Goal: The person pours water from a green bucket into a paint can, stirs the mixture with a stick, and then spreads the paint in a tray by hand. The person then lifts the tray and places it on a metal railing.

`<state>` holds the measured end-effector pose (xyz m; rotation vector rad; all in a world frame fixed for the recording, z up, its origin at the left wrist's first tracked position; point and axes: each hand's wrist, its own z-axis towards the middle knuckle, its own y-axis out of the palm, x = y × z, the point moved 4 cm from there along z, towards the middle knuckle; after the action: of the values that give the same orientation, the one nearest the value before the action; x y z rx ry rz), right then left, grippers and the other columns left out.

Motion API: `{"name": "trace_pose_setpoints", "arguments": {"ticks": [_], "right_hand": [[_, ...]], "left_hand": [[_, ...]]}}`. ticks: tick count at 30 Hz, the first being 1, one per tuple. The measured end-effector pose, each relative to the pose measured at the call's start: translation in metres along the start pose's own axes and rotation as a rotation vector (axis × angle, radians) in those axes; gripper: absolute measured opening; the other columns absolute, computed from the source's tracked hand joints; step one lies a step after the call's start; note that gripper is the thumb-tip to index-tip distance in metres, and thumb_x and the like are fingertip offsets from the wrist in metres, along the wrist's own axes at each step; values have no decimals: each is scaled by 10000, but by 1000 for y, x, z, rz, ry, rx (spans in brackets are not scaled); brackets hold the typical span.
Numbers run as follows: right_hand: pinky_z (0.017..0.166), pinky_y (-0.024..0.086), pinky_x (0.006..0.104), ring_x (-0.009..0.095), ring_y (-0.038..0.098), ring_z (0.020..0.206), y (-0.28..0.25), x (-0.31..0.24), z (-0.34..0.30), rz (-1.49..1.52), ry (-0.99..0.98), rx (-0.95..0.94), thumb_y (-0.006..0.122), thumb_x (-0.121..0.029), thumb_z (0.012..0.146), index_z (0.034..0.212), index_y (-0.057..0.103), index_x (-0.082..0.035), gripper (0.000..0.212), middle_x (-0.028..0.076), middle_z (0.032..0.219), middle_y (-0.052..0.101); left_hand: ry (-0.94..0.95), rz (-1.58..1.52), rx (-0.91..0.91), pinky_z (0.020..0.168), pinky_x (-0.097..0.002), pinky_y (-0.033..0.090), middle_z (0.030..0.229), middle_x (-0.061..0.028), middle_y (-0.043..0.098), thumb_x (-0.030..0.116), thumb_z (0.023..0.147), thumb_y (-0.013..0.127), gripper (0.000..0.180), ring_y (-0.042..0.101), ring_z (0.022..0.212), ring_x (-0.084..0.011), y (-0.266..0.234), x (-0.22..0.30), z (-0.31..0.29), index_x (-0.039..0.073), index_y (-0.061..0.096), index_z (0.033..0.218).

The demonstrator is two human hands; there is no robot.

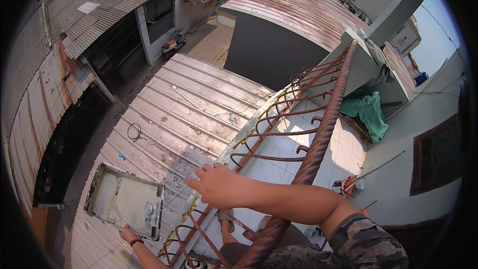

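My left hand (130, 234), with a dark bracelet at the wrist, grips the near edge of a paint tray (102, 213). The tray has a dark, paint-spattered rim and cream-coloured paint over its ribbed bottom. It lies on or just above a corrugated metal roof (164, 102); I cannot tell which. My right arm reaches over a rusty twisted handrail (321, 152). At its end, my right hand (219, 185) hangs past the railing's outer side with fingers apart and nothing visible in it. Curled iron bars (269, 158) run below the handrail, close to that hand.
White floor tiles (264, 172) lie inside the railing, with a paint bucket (343, 185) and a stick near the wall. Green cloth (367, 114) hangs farther back. A wire loop (134, 130) and scraps lie on the roof. A scooter (173, 42) stands in the lane below.
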<state>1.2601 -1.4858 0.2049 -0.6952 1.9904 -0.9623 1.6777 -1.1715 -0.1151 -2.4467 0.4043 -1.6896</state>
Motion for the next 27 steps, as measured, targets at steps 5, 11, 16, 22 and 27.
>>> {"name": "trace_pose_setpoints", "arguments": {"ticks": [5, 11, 16, 22, 27], "right_hand": [[865, 440, 414, 306, 544, 1110, 16, -2, 6, 23, 68, -64, 575, -102, 822, 1214, 574, -25, 400, 169, 1147, 582], [861, 431, 432, 301, 576, 1053, 27, 1, 21, 4, 41, -70, 633, -143, 789, 1080, 666, -33, 313, 157, 1104, 615], [838, 432, 460, 289, 591, 1039, 28, -2, 24, -35, 61, 3, 666, -174, 771, 1007, 711, -54, 269, 152, 1056, 644], [873, 439, 536, 320, 587, 1080, 22, -3, 28, -60, 95, -122, 756, -298, 728, 1104, 718, -114, 421, 162, 1151, 648], [936, 415, 572, 349, 561, 1137, 32, 4, 38, -56, 170, -103, 783, -349, 714, 1145, 712, -149, 480, 158, 1206, 636]], "left_hand": [[-144, 147, -109, 800, -470, 556, 1072, -221, 634, 4, 784, 570, 376, 654, 880, -343, 43, 12, -34, -179, 560, 1112], [-99, 253, -110, 812, -483, 556, 1076, -228, 635, 15, 784, 576, 375, 656, 890, -356, 87, 61, -78, -188, 560, 1099], [-141, 281, -97, 822, -493, 556, 1079, -233, 635, 24, 785, 582, 376, 658, 899, -366, 102, 59, -83, -196, 560, 1089], [-215, 316, -20, 833, -506, 557, 1083, -240, 636, 35, 785, 588, 378, 659, 909, -378, 100, 49, -73, -205, 560, 1076], [-324, 314, 144, 843, -517, 557, 1087, -245, 637, 44, 786, 593, 382, 661, 917, -389, 96, 55, -87, -213, 560, 1066]]}}
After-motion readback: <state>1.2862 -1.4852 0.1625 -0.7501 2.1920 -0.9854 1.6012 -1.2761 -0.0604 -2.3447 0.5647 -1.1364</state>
